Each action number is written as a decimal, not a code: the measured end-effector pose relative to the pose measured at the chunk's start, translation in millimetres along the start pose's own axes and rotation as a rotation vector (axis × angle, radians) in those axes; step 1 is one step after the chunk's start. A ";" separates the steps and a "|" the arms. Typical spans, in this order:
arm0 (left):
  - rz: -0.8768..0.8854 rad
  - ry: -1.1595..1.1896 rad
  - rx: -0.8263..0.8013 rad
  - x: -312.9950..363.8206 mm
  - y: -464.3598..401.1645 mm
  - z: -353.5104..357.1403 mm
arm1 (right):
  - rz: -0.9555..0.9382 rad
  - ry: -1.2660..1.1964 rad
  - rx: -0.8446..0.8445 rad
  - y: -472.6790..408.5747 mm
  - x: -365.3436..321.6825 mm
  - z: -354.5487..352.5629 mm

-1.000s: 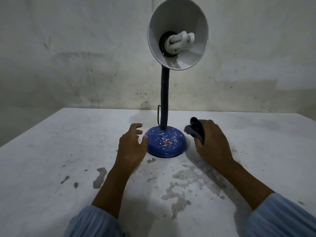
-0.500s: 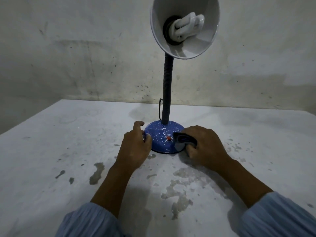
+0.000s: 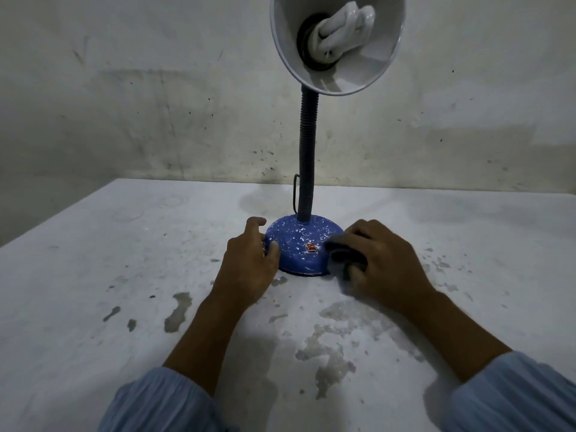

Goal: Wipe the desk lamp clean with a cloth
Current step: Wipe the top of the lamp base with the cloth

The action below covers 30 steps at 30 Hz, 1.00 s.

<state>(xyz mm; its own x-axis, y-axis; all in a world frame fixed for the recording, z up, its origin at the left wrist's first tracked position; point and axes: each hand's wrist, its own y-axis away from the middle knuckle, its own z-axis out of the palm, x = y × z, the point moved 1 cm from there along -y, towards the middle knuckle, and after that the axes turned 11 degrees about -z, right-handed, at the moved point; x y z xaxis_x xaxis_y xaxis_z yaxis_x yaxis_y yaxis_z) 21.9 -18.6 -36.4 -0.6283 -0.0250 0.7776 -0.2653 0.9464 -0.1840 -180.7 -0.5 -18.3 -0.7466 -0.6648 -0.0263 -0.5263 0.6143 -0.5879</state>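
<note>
A desk lamp stands on the table: a round blue base (image 3: 296, 241) flecked with white, a red switch (image 3: 311, 248) on top, a dark ribbed neck (image 3: 307, 157) and a white shade (image 3: 338, 42) with a spiral bulb facing me. My left hand (image 3: 249, 263) grips the base's left side, thumb on its front and fingers curled round the back. My right hand (image 3: 380, 263) holds a dark grey cloth (image 3: 343, 255) bunched in its fingers and presses it against the right side of the base.
The white table (image 3: 124, 275) has worn patches where grey shows through, mostly in front of the lamp. A stained wall (image 3: 156, 104) rises right behind the table's far edge. A thin cord (image 3: 294, 191) loops behind the lamp's neck.
My right hand brought the cloth down from beside the lamp onto the base's right side and keeps it pressed there. My left hand closed on the base's left side. The view moved closer.
</note>
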 end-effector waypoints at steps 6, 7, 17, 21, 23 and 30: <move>0.013 0.006 0.007 -1.3 -0.6 1.0 | -0.053 -0.017 0.050 0.0 -10.3 1.5; 0.023 0.009 0.007 -1.8 -0.6 0.8 | -0.141 -0.045 0.028 -0.8 -18.9 1.7; 0.006 -0.010 -0.006 -2.7 -0.8 2.0 | 0.156 0.098 0.000 4.3 12.3 1.6; 0.040 0.004 -0.001 -2.5 0.0 -1.4 | -0.138 -0.004 0.008 -3.2 -26.4 1.8; 0.041 0.009 -0.007 -2.0 0.8 -2.7 | -0.231 -0.018 -0.014 -2.8 -31.8 3.4; 0.016 0.006 -0.019 0.4 2.5 -1.5 | 0.190 0.196 -0.088 5.9 15.6 3.4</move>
<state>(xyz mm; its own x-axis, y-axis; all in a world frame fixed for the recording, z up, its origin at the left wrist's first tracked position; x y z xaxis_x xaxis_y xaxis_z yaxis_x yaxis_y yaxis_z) 22.1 -15.8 -35.6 -0.6280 -0.0075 0.7781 -0.2412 0.9526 -0.1854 -194.1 -8.7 -24.9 -0.8951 -0.4447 0.0326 -0.3964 0.7600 -0.5150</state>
